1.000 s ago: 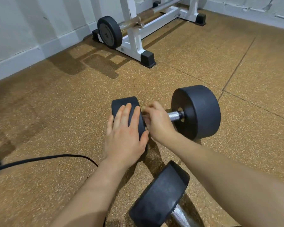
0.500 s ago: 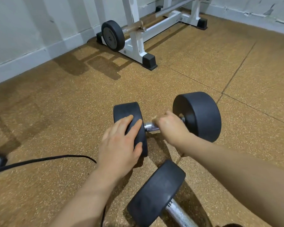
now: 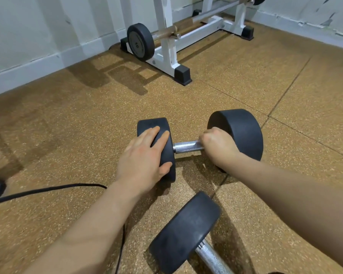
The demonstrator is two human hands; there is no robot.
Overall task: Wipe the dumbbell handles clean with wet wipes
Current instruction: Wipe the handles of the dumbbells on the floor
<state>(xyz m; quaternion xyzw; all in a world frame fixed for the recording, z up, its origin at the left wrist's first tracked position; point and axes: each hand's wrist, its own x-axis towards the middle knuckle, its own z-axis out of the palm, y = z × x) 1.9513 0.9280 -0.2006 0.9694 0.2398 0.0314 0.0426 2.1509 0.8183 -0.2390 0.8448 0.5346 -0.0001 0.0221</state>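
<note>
Dumbbell of black rubber and steel point(image 3: 183, 148): lies on its side on the speckled brown rubber floor point(image 3: 67, 125), centre of view.

Knurled steel handle point(image 3: 191, 145): bright, with a short bare stretch showing between the two hands.

Left hand point(image 3: 143, 161): fingers straight and close together, laid flat over the left round head point(image 3: 147, 123), thumb against its near rim.

Right hand point(image 3: 218, 145): fingers curled round the handle at its right end, against the right round head point(image 3: 242, 131). Whether a wipe lies inside the fist cannot be told.

Second black rubber dumbbell point(image 3: 184, 232): nearer the person, angled, apart from the first, its steel bar running off the bottom edge.

Thin black cable point(image 3: 48, 189): on the floor at left.

White steel rack point(image 3: 166, 36): by the wall, with a black weight plate point(image 3: 140, 41) beside it.
</note>
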